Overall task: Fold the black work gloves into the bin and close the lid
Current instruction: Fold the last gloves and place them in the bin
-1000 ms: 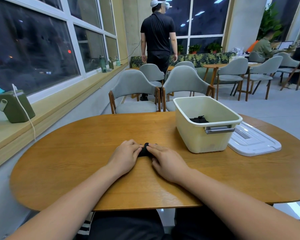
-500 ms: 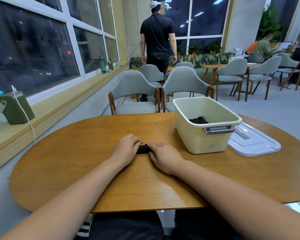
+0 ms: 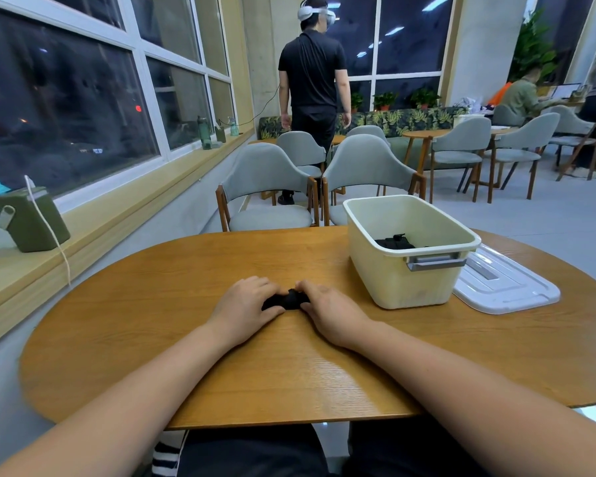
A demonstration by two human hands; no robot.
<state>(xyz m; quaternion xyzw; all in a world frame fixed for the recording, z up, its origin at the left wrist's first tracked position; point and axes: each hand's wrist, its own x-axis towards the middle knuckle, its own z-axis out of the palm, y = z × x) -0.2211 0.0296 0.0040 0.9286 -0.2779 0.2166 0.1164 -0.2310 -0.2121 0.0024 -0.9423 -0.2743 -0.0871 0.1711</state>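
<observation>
Together, left hand (image 3: pixel 245 306) and right hand (image 3: pixel 331 315) pinch black glove (image 3: pixel 286 301) on table (image 3: pixel 145 304).

Glossy wood table (image 3: pixel 152 325), matt plastic bin (image 3: pixel 406 287), black cloth glove (image 3: pixel 286 301).

No legible text, labels, brands, numbers

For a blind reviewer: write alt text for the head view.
The left hand and right hand grip a bunched black glove on a wooden table. At right, an open cream bin holds another glove, white lid beside it.
</observation>
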